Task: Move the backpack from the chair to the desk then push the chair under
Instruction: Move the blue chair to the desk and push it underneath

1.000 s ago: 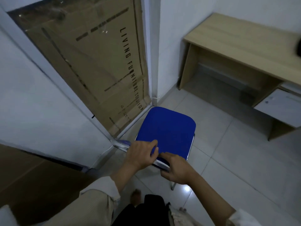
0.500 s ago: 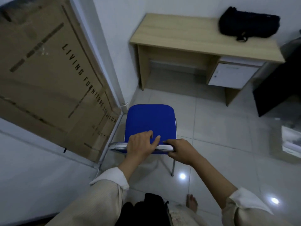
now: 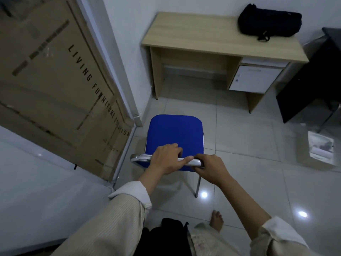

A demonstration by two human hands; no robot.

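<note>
A blue chair (image 3: 175,133) with a chrome frame stands on the tiled floor, its seat bare and facing the desk. My left hand (image 3: 166,159) and my right hand (image 3: 210,169) both grip the chrome top bar of its backrest, side by side. The black backpack (image 3: 269,21) lies on the right end of the light wooden desk (image 3: 193,34), against the wall. The opening under the desk, left of a white drawer unit (image 3: 256,78), sits straight ahead of the chair.
A large cardboard box (image 3: 55,85) leans on the wall at left, close to the chair. A black piece of furniture (image 3: 313,78) stands right of the desk. A plastic packet (image 3: 321,148) lies on the floor at right. My bare foot (image 3: 217,220) is behind the chair.
The chair has swung round from an angle to face the desk squarely and moved a little toward it. My view turned right, bringing the backpack on the desk into sight. Both hands keep their grip.
</note>
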